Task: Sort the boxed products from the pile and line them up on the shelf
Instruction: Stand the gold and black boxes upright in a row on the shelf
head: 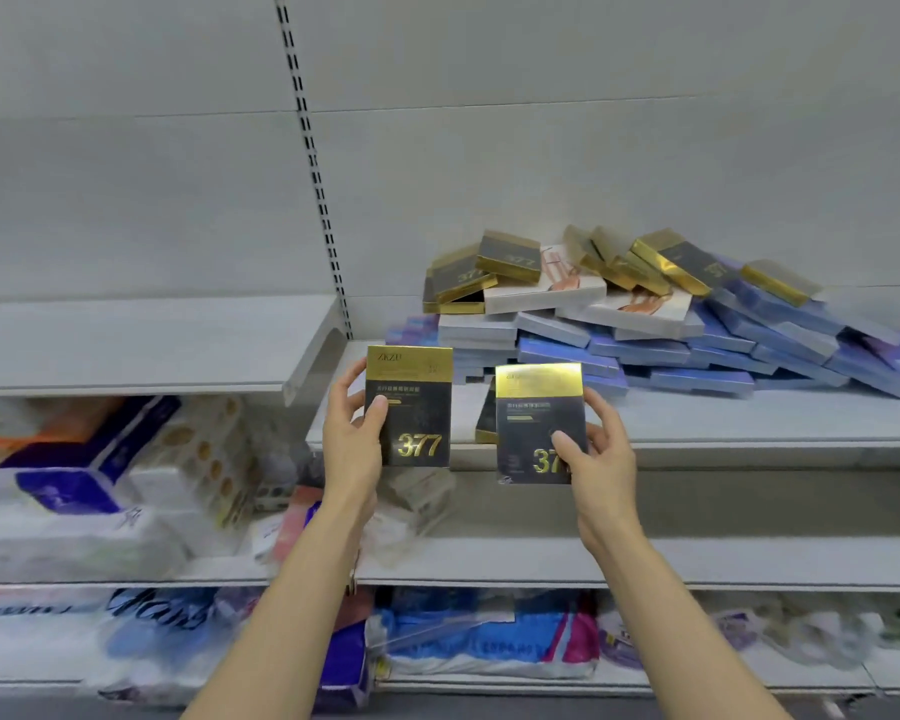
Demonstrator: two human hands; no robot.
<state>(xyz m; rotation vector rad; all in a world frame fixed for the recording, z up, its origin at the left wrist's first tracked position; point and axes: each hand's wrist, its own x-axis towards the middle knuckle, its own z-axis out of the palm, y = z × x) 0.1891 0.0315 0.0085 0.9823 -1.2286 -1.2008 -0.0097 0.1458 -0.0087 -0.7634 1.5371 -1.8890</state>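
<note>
My left hand [352, 444] grips a black and gold box marked 377 [411, 402], held upright in front of the shelf's left end. My right hand [601, 459] holds a second black and gold 377 box [539, 418], also upright, with the thumb over its number. Another box of this kind [485, 420] stands on the shelf just behind the right-hand one, mostly hidden. The pile [671, 324] lies at the back right of the grey shelf [749, 423]: blue boxes underneath, white boxes in the middle, several gold and black ones on top.
A higher grey shelf [141, 345] juts out at the left. Below it sit packs of tissue paper [100, 485]. The lowest shelf holds bagged goods [489, 636]. A slotted upright [313, 168] runs up the back wall.
</note>
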